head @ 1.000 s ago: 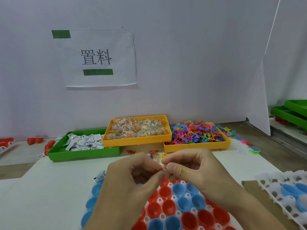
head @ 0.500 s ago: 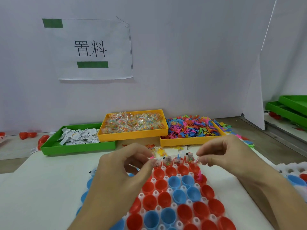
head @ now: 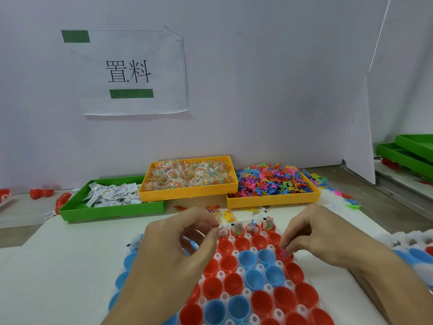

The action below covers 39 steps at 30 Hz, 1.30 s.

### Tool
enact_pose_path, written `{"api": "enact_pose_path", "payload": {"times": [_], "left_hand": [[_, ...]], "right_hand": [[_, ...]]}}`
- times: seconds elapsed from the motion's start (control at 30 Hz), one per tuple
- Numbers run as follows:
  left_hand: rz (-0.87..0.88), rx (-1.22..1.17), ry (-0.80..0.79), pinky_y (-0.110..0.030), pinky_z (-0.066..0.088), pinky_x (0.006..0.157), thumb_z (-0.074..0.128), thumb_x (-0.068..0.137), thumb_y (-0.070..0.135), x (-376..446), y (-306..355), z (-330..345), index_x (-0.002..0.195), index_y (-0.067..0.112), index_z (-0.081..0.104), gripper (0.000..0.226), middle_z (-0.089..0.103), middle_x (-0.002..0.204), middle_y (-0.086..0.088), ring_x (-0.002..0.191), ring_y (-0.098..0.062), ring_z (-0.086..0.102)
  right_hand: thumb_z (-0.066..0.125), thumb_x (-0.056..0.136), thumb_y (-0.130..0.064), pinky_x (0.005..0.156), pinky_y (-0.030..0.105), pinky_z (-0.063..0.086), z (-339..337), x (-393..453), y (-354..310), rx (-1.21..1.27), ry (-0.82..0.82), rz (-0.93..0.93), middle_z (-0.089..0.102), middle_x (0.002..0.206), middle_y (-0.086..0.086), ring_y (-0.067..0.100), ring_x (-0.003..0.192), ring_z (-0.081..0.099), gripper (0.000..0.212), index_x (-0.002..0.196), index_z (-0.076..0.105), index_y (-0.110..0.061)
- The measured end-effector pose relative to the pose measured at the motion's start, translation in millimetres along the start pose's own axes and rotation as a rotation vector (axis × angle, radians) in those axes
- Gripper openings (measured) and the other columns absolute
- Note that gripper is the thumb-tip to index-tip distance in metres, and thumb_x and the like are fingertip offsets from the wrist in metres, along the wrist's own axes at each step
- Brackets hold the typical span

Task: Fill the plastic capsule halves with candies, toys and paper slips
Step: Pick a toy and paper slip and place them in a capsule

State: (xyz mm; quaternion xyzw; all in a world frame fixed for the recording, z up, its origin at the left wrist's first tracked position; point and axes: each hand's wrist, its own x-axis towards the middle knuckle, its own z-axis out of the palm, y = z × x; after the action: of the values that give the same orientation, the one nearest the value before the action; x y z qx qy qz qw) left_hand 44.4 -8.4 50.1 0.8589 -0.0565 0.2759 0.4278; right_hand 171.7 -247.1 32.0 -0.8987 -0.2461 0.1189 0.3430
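Two hands (head: 234, 249) hiding some capsule halves (head: 254, 277)

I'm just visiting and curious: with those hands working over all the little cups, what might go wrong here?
The right hand is putting a small pink piece into a red capsule half at the rack's edge; it could miss and drop beside it. The filled capsule halves in the far row have slips poking up, so a passing finger might flick one out. The left hand covers some cups, which could be skipped.
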Motion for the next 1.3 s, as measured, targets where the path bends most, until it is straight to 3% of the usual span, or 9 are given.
{"api": "enact_pose_path", "payload": {"times": [0.13,0.33,0.47,0.6,0.73,0.9,1.0,1.07,1.3], "left_hand": [[0.012,0.026,-0.007,-0.014,0.049,0.054,0.073,0.082,0.011,0.2,-0.4,0.6,0.076,0.029,0.071,0.019,0.069,0.069,0.011,0.066,-0.01,0.065],[0.011,0.029,0.003,-0.014,0.048,0.053,0.073,0.082,0.011,0.6,-1.7,-0.1,0.076,0.031,0.071,0.021,0.069,0.069,0.012,0.064,-0.009,0.065],[-0.004,0.012,0.005,-0.016,0.049,0.054,0.073,0.082,0.009,0.5,-1.6,0.2,0.075,0.03,0.072,0.023,0.07,0.069,0.01,0.065,-0.01,0.066],[-0.108,-0.176,-0.011,-0.03,0.057,0.063,0.071,0.084,0.005,6.4,-3.2,-13.6,0.077,0.025,0.076,0.022,0.074,0.075,0.0,0.066,-0.016,0.07],[-0.268,-0.417,0.159,-0.022,0.055,0.053,0.066,0.078,0.021,16.4,-24.5,-48.9,0.083,0.02,0.077,0.012,0.075,0.079,-0.009,0.065,-0.02,0.069],[-0.459,-0.468,0.397,-0.029,0.047,0.056,0.06,0.093,0.012,22.1,-70.7,-73.0,0.078,0.014,0.074,0.02,0.072,0.08,-0.014,0.056,-0.014,0.063],[-0.493,-0.451,0.412,-0.033,0.044,0.059,0.059,0.095,0.011,21.7,-81.0,-73.2,0.085,0.01,0.073,0.017,0.072,0.078,-0.012,0.055,-0.013,0.063],[-0.497,-0.441,0.393,-0.033,0.044,0.058,0.059,0.095,0.011,22.2,-82.5,-69.7,0.089,0.008,0.072,0.015,0.073,0.077,-0.011,0.057,-0.015,0.063],[-0.508,-0.39,0.368,-0.033,0.047,0.058,0.06,0.095,0.011,23.2,-82.6,-62.4,0.087,0.011,0.073,0.015,0.073,0.074,-0.007,0.058,-0.017,0.063]], "right_hand": [[0.077,0.082,-0.008,0.067,0.012,0.049,5.5,3.8,1.0,-0.111,0.019,-0.038,0.073,0.077,-0.02,-0.001,0.078,0.067,0.04,0.069,0.077,-0.045],[0.079,0.08,-0.007,0.062,0.011,0.049,9.0,7.1,3.3,-0.1,0.056,-0.038,0.074,0.072,-0.015,0.0,0.071,0.068,0.036,0.061,0.075,-0.038],[0.076,0.087,-0.018,0.068,0.01,0.047,3.4,6.0,8.0,-0.062,0.063,-0.093,0.074,0.078,-0.021,-0.002,0.081,0.067,0.029,0.073,0.078,-0.044],[0.061,0.098,-0.02,0.064,0.012,0.048,0.1,16.8,25.9,0.085,0.275,-0.119,0.074,0.079,-0.012,0.004,0.076,0.066,0.028,0.083,0.078,-0.036],[0.054,0.102,-0.014,0.065,0.011,0.044,11.5,42.1,43.2,0.045,0.447,-0.02,0.07,0.086,-0.012,0.003,0.08,0.063,0.023,0.095,0.071,-0.029],[0.066,0.096,-0.019,0.064,0.01,0.038,5.3,75.7,46.2,-0.2,0.276,0.061,0.068,0.102,-0.01,-0.001,0.083,0.055,0.018,0.11,0.075,-0.024],[0.069,0.094,-0.027,0.076,0.012,0.041,-0.9,91.3,40.2,-0.267,0.162,0.05,0.07,0.118,-0.009,-0.003,0.089,0.055,0.026,0.119,0.072,-0.025],[0.071,0.092,-0.03,0.08,0.015,0.042,-1.0,97.4,38.0,-0.287,0.106,0.036,0.069,0.117,-0.013,-0.002,0.092,0.055,0.031,0.123,0.071,-0.028],[0.073,0.09,-0.028,0.076,0.021,0.053,8.9,106.5,39.1,-0.327,0.097,0.016,0.071,0.098,-0.014,0.004,0.087,0.06,0.011,0.097,0.077,-0.035]]}}
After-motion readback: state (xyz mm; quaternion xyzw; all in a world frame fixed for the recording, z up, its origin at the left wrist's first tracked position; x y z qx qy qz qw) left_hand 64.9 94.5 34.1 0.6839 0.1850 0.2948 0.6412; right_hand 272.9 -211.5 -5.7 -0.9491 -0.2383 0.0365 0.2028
